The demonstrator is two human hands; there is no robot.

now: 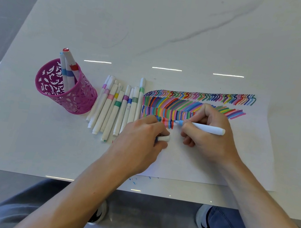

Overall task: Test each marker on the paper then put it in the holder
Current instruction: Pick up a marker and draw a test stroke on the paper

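Gripping a blue marker [204,127] near its tip, the right hand [208,141] rests on the paper [237,158], fingers curled round the barrel, nib touching the bottom stripe row. Just beside it the left hand [139,140] lies palm-down, fingers pinching the white cap [164,138]. At far left the pink holder [72,98] stands on the surface [160,26].

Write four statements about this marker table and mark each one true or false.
1. The right hand holds a blue-tipped marker to the paper. True.
2. The pink holder stands left of the loose markers. True.
3. The holder is empty. False: upright markers stand in it.
4. The left hand lies flat and holds nothing. False: it grips a white cap.
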